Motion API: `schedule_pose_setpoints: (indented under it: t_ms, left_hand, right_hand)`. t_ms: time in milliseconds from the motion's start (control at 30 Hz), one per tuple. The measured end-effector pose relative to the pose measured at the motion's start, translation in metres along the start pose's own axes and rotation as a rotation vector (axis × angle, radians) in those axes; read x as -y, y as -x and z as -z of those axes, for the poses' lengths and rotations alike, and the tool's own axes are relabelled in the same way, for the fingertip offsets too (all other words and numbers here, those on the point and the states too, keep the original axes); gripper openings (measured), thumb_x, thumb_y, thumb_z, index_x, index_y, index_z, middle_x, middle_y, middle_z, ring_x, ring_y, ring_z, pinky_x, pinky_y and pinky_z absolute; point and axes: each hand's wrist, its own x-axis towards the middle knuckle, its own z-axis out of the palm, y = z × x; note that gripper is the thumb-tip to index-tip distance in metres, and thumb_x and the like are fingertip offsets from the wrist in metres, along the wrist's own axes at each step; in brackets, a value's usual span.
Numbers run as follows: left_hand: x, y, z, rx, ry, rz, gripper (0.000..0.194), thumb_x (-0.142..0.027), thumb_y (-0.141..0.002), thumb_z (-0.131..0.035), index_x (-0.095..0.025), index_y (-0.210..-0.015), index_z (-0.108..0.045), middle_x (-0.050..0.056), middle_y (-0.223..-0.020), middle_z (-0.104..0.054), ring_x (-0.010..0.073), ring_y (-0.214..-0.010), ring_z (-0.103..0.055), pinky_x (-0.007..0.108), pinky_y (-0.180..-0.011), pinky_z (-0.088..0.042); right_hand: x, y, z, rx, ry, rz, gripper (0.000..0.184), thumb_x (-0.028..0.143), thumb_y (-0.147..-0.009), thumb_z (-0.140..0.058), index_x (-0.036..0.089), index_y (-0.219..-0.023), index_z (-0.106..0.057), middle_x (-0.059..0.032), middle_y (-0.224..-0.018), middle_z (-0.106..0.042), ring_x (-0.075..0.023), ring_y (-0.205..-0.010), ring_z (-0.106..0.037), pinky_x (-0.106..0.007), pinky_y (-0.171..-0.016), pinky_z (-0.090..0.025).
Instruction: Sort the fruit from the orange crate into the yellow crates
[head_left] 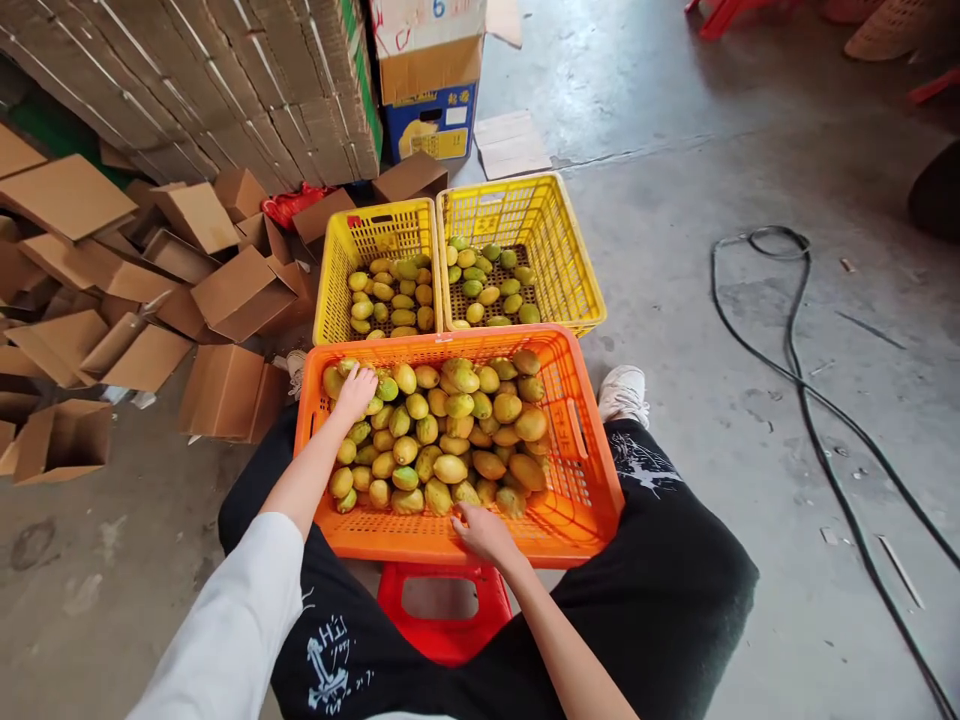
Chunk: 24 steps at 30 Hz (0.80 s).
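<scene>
Many oval, yellow-green fruits (450,468), which look like small mangoes or papayas, fill most of an orange plastic basket (597,490) set between my knees. At its far left corner, my left hand (355,394) reaches down among the fruits, fingers curled over one that is mostly hidden beneath them. My right hand (484,532) is over the near rim, thumb and fingers apart, close to the front row and holding nothing. Behind the orange basket stand two yellow baskets, the left one (324,285) and the right one (581,270), each with similar fruits inside.
A red plastic stool (442,640) shows below the orange basket. Loose cardboard boxes (244,290) are heaped on the left, before stacked flattened cardboard (217,90). A blue printed carton (433,125) stands behind the yellow baskets. A black hose or cable (806,390) loops across the floor at right.
</scene>
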Motion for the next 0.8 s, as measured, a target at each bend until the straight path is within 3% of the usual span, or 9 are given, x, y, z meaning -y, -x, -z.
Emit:
schedule_pose_setpoints:
  t_ms: [167, 300, 533, 633, 800]
  left_hand:
    - [0.0, -0.029, -0.01, 0.1, -0.117, 0.186, 0.061, 0.002, -0.086, -0.03, -0.005, -0.14, -0.059, 0.023, -0.143, -0.059, 0.0317, -0.137, -0.051, 0.052, -0.12, -0.027]
    - [-0.003, -0.04, -0.015, 0.13, -0.136, 0.247, 0.059, 0.001, -0.089, -0.03, -0.012, -0.137, -0.061, 0.022, -0.136, -0.063, 0.0332, -0.133, -0.053, 0.053, -0.114, -0.031]
    - [-0.015, -0.035, -0.018, 0.128, -0.196, 0.279, 0.06, 0.0, -0.092, -0.027, -0.017, -0.14, -0.059, 0.021, -0.148, -0.052, 0.037, -0.139, -0.044, 0.061, -0.116, -0.019]
    - [-0.013, -0.03, -0.011, 0.181, -0.26, 0.238, 0.061, 0.001, -0.09, -0.028, -0.016, -0.141, -0.058, 0.021, -0.153, -0.048, 0.0382, -0.134, -0.049, 0.058, -0.112, -0.026]
    - [-0.008, -0.025, 0.002, 0.206, -0.295, 0.194, 0.065, 0.002, -0.09, -0.025, -0.017, -0.144, -0.056, 0.021, -0.147, -0.053, 0.0365, -0.124, -0.055, 0.057, -0.107, -0.033]
  right_hand:
    - [0.001, -0.003, 0.0, 0.043, -0.013, -0.004, 0.039, 0.027, -0.099, -0.044, 0.009, -0.128, -0.065, -0.0212, -0.126, -0.072, -0.0308, -0.119, -0.067, -0.033, -0.093, -0.045]
    - [0.002, -0.003, 0.002, 0.06, -0.038, -0.025, 0.04, 0.027, -0.1, -0.044, 0.011, -0.129, -0.065, -0.0208, -0.126, -0.072, -0.0304, -0.12, -0.067, -0.034, -0.094, -0.046]
    - [0.003, -0.003, 0.006, 0.068, -0.059, -0.033, 0.039, 0.028, -0.099, -0.044, 0.013, -0.129, -0.064, -0.0189, -0.126, -0.072, -0.0295, -0.118, -0.067, -0.034, -0.093, -0.046]
    - [0.003, -0.002, 0.006, 0.066, -0.055, -0.035, 0.038, 0.028, -0.1, -0.044, 0.014, -0.129, -0.064, -0.0177, -0.127, -0.072, -0.0285, -0.118, -0.067, -0.032, -0.093, -0.045]
    - [0.002, -0.003, 0.004, 0.06, -0.061, -0.025, 0.037, 0.028, -0.1, -0.044, 0.014, -0.128, -0.064, -0.0171, -0.128, -0.072, -0.0278, -0.119, -0.066, -0.031, -0.092, -0.045]
